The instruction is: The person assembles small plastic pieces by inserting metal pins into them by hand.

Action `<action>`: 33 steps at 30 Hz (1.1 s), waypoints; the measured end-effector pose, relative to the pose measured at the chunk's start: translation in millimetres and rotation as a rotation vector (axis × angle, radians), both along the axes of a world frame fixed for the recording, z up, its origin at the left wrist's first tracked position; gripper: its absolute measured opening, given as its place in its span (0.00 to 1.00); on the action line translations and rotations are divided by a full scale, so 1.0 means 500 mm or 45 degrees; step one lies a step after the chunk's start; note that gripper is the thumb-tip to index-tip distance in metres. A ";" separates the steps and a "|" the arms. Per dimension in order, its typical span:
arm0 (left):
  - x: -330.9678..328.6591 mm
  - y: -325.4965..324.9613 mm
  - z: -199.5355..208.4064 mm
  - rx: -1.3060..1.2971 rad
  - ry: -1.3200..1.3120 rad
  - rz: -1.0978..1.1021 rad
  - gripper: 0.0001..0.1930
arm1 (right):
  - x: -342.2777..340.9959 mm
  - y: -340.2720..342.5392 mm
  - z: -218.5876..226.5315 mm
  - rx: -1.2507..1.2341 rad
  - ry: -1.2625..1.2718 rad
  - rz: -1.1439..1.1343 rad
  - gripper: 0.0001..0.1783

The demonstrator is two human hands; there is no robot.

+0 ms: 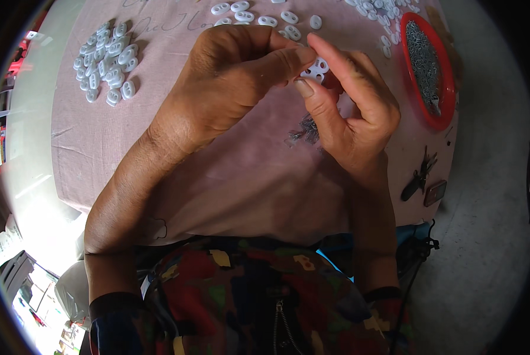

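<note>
My two hands meet above the table's upper middle. Between their fingertips is a white plastic piece with several round holes [316, 69], partly covered by the fingers. My left hand [232, 80] is closed, its thumb and forefinger pinched at the piece's upper edge. From the other side, my right hand [357, 103] holds it between thumb and forefinger. Whether it is one part or two parts side by side, I cannot tell. Beneath my right hand lies a small heap of metal springs [305, 131], partly hidden by the thumb.
White oval two-holed pieces form a pile [107, 62] at the left. More white ovals [267, 21] lie scattered beyond my hands, others [374, 9] at the far right. A red bowl [447, 97] of springs, keys [420, 176] and a small dark device [435, 193] lie along the pink-covered table's right side.
</note>
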State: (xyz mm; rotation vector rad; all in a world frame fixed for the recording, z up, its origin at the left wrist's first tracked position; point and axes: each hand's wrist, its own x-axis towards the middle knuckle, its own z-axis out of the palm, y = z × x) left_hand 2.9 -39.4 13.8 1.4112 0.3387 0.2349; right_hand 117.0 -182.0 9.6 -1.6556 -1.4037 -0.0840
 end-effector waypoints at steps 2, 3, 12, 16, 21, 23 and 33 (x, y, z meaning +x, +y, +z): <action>-0.002 0.002 -0.001 -0.016 0.031 0.011 0.12 | 0.000 -0.001 0.003 -0.045 0.004 0.007 0.22; -0.002 0.003 -0.002 -0.031 0.062 0.021 0.12 | 0.000 -0.001 0.006 -0.085 0.030 0.022 0.22; -0.005 0.004 0.000 0.008 0.163 -0.006 0.11 | 0.002 0.005 -0.005 -0.043 0.038 0.055 0.21; -0.006 0.002 0.000 -0.041 0.127 -0.011 0.11 | 0.002 0.002 -0.002 -0.069 0.123 0.096 0.19; -0.003 0.002 -0.001 -0.065 0.113 -0.071 0.11 | 0.004 0.000 0.002 -0.086 0.155 0.110 0.19; -0.008 0.008 0.010 -0.044 0.150 -0.092 0.11 | 0.003 0.001 0.005 -0.089 0.170 0.130 0.18; 0.000 -0.005 -0.009 -0.160 -0.098 0.091 0.11 | -0.006 -0.002 0.002 -0.019 0.671 -0.028 0.10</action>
